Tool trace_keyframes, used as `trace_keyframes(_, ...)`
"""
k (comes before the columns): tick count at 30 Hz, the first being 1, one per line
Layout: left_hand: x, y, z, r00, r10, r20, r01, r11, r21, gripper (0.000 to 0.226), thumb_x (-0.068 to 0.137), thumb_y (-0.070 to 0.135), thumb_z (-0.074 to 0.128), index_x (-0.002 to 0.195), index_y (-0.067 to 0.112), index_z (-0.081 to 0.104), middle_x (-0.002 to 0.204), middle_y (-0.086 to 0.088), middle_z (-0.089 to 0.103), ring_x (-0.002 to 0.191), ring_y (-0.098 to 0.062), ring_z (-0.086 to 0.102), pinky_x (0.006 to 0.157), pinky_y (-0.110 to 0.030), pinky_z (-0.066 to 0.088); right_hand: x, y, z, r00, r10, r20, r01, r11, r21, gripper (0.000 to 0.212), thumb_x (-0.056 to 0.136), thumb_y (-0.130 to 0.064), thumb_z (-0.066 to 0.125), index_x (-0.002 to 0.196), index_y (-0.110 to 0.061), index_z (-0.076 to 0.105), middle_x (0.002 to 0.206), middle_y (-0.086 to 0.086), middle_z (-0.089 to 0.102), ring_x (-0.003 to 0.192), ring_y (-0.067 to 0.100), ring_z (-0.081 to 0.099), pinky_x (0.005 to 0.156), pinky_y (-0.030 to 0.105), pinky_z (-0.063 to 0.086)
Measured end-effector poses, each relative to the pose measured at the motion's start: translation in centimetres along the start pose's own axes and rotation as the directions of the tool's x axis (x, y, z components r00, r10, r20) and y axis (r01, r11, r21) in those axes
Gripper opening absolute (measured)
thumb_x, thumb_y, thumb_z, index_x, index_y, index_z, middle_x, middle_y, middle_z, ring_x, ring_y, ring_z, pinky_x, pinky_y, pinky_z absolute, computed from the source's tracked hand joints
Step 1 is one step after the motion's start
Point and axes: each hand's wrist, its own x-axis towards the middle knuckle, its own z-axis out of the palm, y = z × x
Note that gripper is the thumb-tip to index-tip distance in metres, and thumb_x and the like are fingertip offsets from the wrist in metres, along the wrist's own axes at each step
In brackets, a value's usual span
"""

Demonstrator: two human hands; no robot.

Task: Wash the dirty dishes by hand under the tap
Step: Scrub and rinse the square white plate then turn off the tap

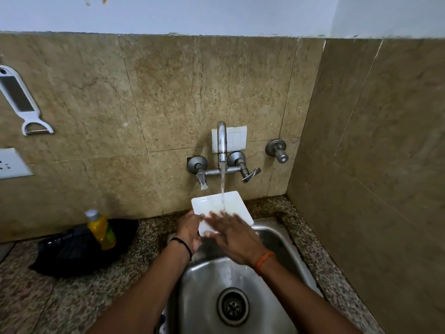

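Observation:
A white square plate (231,204) is held tilted over the back of the steel sink (204,285), right under the running tap (222,143). Water falls onto the plate's middle. My left hand (189,229) grips the plate's near-left edge, thumb on its face. My right hand (234,233) lies flat on the plate's lower face with fingers spread and straight, slightly blurred. The plate's near edge is hidden behind both hands.
A yellow liquid bottle (101,229) stands on a black cloth (72,249) on the granite counter left of the sink. A white peeler (21,102) hangs on the tiled wall. A side wall (373,189) closes in the right. The drain (232,307) is near me.

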Motion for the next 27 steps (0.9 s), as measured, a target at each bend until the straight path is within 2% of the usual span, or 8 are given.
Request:
trace_keyframes(3, -0.2, -0.2, 0.4, 1.000, -0.015, 0.022, 0.015, 1.000, -0.007, 0.042, 0.093, -0.008, 0.036, 0.130, 0.001, 0.051, 0.119, -0.023, 0.061, 0.085, -0.033, 0.061, 0.074, -0.041, 0.052, 0.6, 1.1, -1.3, 0.966, 0.257, -0.015, -0.257, 0.960, -0.110, 0.073, 0.097, -0.061, 0.016, 0.155, -0.017, 0.013, 0.163, 0.006, 0.009, 0.151, 0.019, 0.003, 0.123, 0.044, -0.003)
trace_keyframes(6, -0.2, -0.4, 0.4, 0.999, -0.033, 0.013, 0.033, 0.999, -0.002, 0.043, 0.092, -0.009, 0.034, 0.131, -0.002, 0.050, 0.093, -0.018, 0.066, 0.066, -0.025, 0.057, 0.056, -0.028, 0.053, 0.4, 0.0, -1.0, 0.992, 0.107, 0.067, -0.118, 0.974, 0.194, 0.063, 0.097, -0.062, 0.026, 0.151, -0.028, 0.030, 0.159, -0.001, 0.027, 0.147, 0.019, 0.024, 0.121, 0.039, 0.016)
trace_keyframes(9, -0.2, -0.4, 0.5, 0.999, -0.037, 0.034, 0.036, 0.999, 0.023, 0.038, 0.093, -0.009, 0.036, 0.126, 0.000, 0.053, 0.104, -0.017, 0.063, 0.074, -0.027, 0.059, 0.071, -0.039, 0.051, 1.0, 0.9, -2.2, 0.955, 0.278, -0.100, -0.149, 0.745, 0.650, 0.036, 0.097, -0.041, 0.049, 0.127, -0.025, 0.062, 0.130, -0.001, 0.064, 0.120, 0.015, 0.058, 0.105, 0.036, 0.045)
trace_keyframes(11, -0.3, -0.1, 1.0, 0.998, -0.048, 0.052, 0.045, 0.997, 0.061, 0.035, 0.093, -0.007, 0.038, 0.120, 0.008, 0.056, 0.109, -0.015, 0.061, 0.080, -0.028, 0.061, 0.072, -0.040, 0.051, 2.4, 3.0, -3.6, 0.808, 0.556, -0.195, -0.182, 0.551, 0.814, 0.028, 0.094, -0.017, 0.058, 0.121, -0.011, 0.063, 0.121, 0.010, 0.067, 0.113, 0.024, 0.061, 0.102, 0.041, 0.048)
trace_keyframes(15, -0.6, 0.8, 2.1, 0.997, -0.052, 0.062, 0.044, 0.991, 0.129, 0.032, 0.094, -0.005, 0.041, 0.119, 0.007, 0.056, 0.109, -0.014, 0.063, 0.097, -0.032, 0.061, 0.077, -0.044, 0.053, 5.5, 6.1, -5.7, 0.692, 0.721, -0.046, -0.303, 0.347, 0.888, 0.052, 0.089, -0.020, 0.067, 0.135, -0.002, 0.050, 0.121, 0.012, 0.062, 0.113, 0.025, 0.058, 0.098, 0.034, 0.045)
trace_keyframes(20, -1.0, 1.3, 3.5, 0.996, -0.075, 0.052, 0.064, 0.980, 0.188, 0.032, 0.097, -0.003, 0.039, 0.124, 0.006, 0.053, 0.117, -0.016, 0.062, 0.097, -0.029, 0.059, 0.088, -0.048, 0.049, 8.8, 7.6, -7.2, 0.634, 0.769, 0.082, -0.234, 0.089, 0.968, 0.011, 0.082, -0.007, 0.073, 0.082, -0.002, 0.063, 0.094, 0.020, 0.067, 0.085, 0.028, 0.065, 0.085, 0.042, 0.054)
trace_keyframes(24, -0.7, 1.5, 3.8, 0.998, -0.057, 0.027, 0.050, 0.976, 0.211, 0.032, 0.095, -0.005, 0.037, 0.119, 0.007, 0.056, 0.097, -0.011, 0.064, 0.078, -0.027, 0.062, 0.067, -0.043, 0.054, 10.1, 8.0, -7.1, 0.588, 0.803, 0.095, -0.265, 0.080, 0.961, 0.018, 0.080, -0.008, 0.076, 0.087, 0.003, 0.064, 0.095, 0.025, 0.070, 0.084, 0.033, 0.070, 0.085, 0.048, 0.058)
trace_keyframes(27, 0.0, 2.1, 4.4, 0.996, 0.087, 0.014, -0.086, 0.908, 0.411, 0.032, 0.092, -0.002, 0.040, 0.113, 0.005, 0.063, 0.103, -0.016, 0.068, 0.085, -0.034, 0.066, 0.075, -0.045, 0.057, 10.5, 8.1, -6.8, 0.575, 0.815, 0.070, -0.305, 0.134, 0.943, 0.024, 0.082, -0.009, 0.074, 0.097, 0.008, 0.065, 0.098, 0.025, 0.071, 0.089, 0.036, 0.071, 0.084, 0.050, 0.058)
